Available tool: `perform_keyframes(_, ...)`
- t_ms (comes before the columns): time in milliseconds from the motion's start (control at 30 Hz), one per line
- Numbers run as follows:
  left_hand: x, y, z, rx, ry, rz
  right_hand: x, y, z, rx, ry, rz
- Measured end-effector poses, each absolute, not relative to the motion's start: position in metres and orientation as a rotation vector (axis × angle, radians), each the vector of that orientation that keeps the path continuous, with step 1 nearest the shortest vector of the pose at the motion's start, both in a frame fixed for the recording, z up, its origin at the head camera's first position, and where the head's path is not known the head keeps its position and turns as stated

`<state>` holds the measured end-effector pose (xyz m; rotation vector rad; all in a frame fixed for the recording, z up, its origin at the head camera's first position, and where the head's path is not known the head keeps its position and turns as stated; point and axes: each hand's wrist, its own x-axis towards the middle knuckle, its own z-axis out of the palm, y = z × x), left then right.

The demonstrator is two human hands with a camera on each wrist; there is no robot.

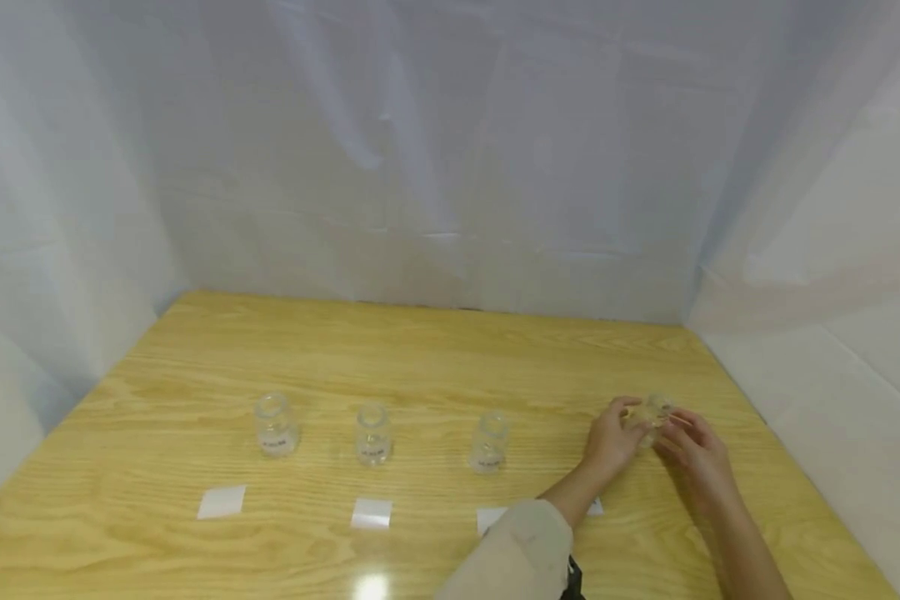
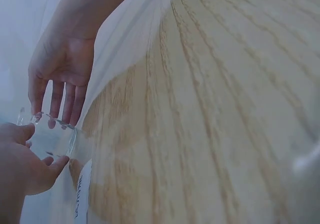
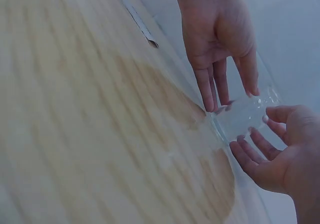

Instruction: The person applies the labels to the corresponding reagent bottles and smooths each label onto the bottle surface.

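Observation:
My left hand (image 1: 613, 437) and right hand (image 1: 696, 457) hold a small clear glass jar (image 1: 657, 407) between them, at the right side of the table. In the left wrist view, my left fingers and thumb grip one side of the jar (image 2: 62, 139), while the right hand (image 2: 65, 63) reaches down to its other side. The right wrist view has the jar (image 3: 240, 118) between both sets of fingertips. Its base is at or close to the tabletop; I cannot tell whether they touch. Fingers partly hide the glass.
Three similar jars with printed labels stand leftward: a left jar (image 1: 276, 427), a middle jar (image 1: 373, 435) and a third jar (image 1: 489, 443). White cards lie nearer me, including a left card (image 1: 222, 502) and a middle card (image 1: 372, 513). White sheeting (image 1: 435, 167) encloses the wooden table (image 1: 420, 342).

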<state>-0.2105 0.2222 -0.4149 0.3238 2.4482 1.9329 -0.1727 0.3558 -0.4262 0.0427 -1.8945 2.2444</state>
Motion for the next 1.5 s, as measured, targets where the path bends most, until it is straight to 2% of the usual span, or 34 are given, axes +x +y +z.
perform_keyframes(333, -0.202, 0.213, -0.414, 0.181, 2.411, 2.092, -0.173, 0.343, -0.424, 0.048, -1.916, 2.294)
perform_keyframes(667, -0.191, 0.196, -0.411, 0.054, 2.452, 2.021, -0.169, 0.328, -0.426, 0.023, -1.980, 2.338)
perform_keyframes(1500, -0.172, 0.157, -0.413, 0.103, 2.347, 2.196, -0.166, 0.299, -0.423, 0.027, -2.269, 2.105)
